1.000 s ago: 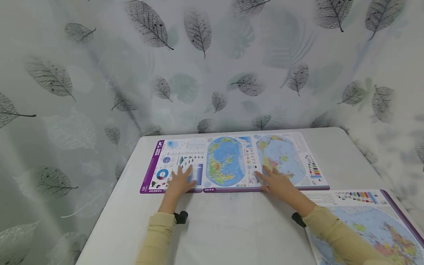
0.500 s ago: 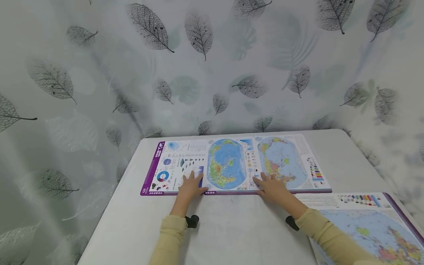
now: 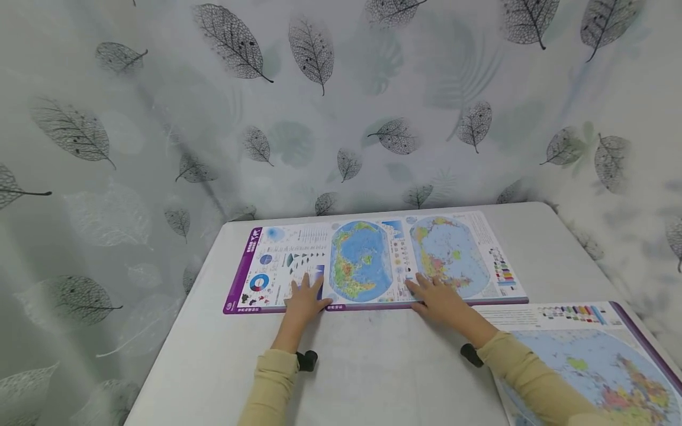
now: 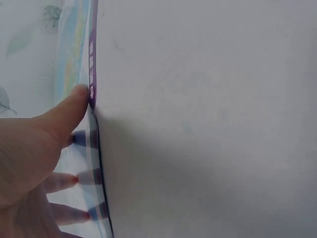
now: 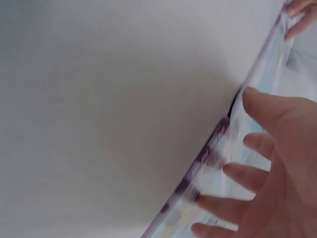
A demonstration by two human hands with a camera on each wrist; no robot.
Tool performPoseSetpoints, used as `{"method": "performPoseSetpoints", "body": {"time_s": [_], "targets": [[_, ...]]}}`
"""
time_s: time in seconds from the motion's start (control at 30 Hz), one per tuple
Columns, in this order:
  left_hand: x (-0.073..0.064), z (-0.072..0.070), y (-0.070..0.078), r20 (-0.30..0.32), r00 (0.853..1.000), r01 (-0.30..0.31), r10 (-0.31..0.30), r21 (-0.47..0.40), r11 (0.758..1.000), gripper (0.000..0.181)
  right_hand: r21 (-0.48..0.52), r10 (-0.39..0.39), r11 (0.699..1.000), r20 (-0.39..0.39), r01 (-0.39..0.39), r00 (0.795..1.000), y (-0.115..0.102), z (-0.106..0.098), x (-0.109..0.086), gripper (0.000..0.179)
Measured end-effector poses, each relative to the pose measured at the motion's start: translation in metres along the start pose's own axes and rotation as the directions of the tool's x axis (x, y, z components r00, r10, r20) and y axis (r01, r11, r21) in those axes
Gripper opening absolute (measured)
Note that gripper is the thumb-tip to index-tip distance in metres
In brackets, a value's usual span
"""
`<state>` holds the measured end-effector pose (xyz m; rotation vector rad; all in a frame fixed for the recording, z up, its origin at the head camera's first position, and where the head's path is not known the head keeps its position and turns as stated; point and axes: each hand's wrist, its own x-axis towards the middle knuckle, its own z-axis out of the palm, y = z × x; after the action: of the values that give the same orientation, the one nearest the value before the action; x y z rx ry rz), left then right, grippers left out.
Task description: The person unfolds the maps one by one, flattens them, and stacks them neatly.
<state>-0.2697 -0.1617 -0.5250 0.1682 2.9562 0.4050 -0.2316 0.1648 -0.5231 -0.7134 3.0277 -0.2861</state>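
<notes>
Long map sheet: the long map sheet (image 3: pixel 396 260) lies flat across the middle of the head view, on the upper part of the white table (image 3: pixel 373 373). Whether it is one piece or several, cannot tell.
Sheet print: purple band (image 3: pixel 241 275) down its left end; coloured ring (image 3: pixel 259 282) near the lower left corner; blue oval map (image 3: pixel 361 260) at centre; paler oval map (image 3: pixel 458 254) toward the right.
Lower edge: purple strip with a break close to the left thumb.
Left hand: left hand (image 3: pixel 303 300) left of centre, over the lower edge. Fingers spread, pinching nothing. Left wrist view: thumb tip at the purple strip, other fingertips on the glossy print.
Right hand: right hand (image 3: pixel 438 302) right of centre, at the lower edge below the paler oval map. Fingers spread, gripping nothing. Right wrist view: thumb tip at the sheet's edge; contact of every fingertip, cannot tell.
Second map: second map sheet (image 3: pixel 581 361) at lower right, partly covered by the right sleeve (image 3: pixel 533 376).
Wrists: a black device at each, left one (image 3: pixel 307 361) and right one (image 3: pixel 471 355).
Backdrop: leaf-print curtain (image 3: pixel 341 106) across the upper frame.
</notes>
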Motion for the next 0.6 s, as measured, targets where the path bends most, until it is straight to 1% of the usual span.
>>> {"method": "performPoseSetpoints", "body": {"time_s": [0.07, 0.13, 0.17, 0.23, 0.27, 0.33, 0.4, 0.43, 0.5, 0.6], "targets": [[-0.004, 0.003, 0.006, -0.025, 0.999, -0.027, 0.027, -0.018, 0.999, 0.067, 0.061, -0.018, 0.998, -0.015, 0.019, 1.000, 0.008, -0.001, -0.009, 0.055], [-0.011, 0.006, 0.014, -0.055, 0.995, -0.080, 0.079, -0.022, 0.997, 0.064, 0.101, -0.036, 0.994, -0.045, 0.040, 0.998, 0.016, -0.004, -0.022, 0.057], [-0.016, 0.007, 0.019, -0.070, 0.991, -0.116, 0.114, -0.029, 0.993, 0.063, 0.112, -0.040, 0.993, -0.058, 0.047, 0.998, 0.020, -0.006, -0.029, 0.058], [-0.025, 0.007, 0.033, -0.100, 0.974, -0.204, 0.202, -0.015, 0.979, 0.061, 0.118, -0.051, 0.991, -0.080, 0.060, 0.996, 0.028, -0.013, -0.043, 0.059], [-0.030, 0.008, 0.040, -0.109, 0.962, -0.251, 0.250, 0.003, 0.968, 0.060, 0.114, -0.052, 0.992, -0.088, 0.062, 0.995, 0.032, -0.017, -0.051, 0.059], [-0.040, 0.008, 0.058, -0.115, 0.932, -0.341, 0.343, 0.036, 0.939, 0.058, 0.093, -0.065, 0.993, -0.118, 0.076, 0.991, 0.043, -0.027, -0.065, 0.059], [-0.051, 0.010, 0.079, -0.105, 0.896, -0.425, 0.432, 0.082, 0.901, 0.059, 0.085, -0.059, 0.994, -0.143, 0.072, 0.988, 0.054, -0.037, -0.079, 0.060], [-0.057, 0.011, 0.090, -0.092, 0.879, -0.461, 0.468, 0.088, 0.883, 0.062, 0.079, -0.050, 0.995, -0.154, 0.063, 0.987, 0.060, -0.042, -0.086, 0.060], [-0.067, 0.017, 0.111, -0.076, 0.835, -0.536, 0.545, 0.117, 0.836, 0.068, 0.069, -0.015, 0.997, -0.167, 0.027, 0.986, 0.071, -0.050, -0.102, 0.062], [-0.082, 0.026, 0.142, -0.031, 0.769, -0.629, 0.638, 0.140, 0.765, 0.076, 0.061, 0.053, 0.997, -0.132, -0.046, 0.990, 0.085, -0.056, -0.123, 0.065]]}}
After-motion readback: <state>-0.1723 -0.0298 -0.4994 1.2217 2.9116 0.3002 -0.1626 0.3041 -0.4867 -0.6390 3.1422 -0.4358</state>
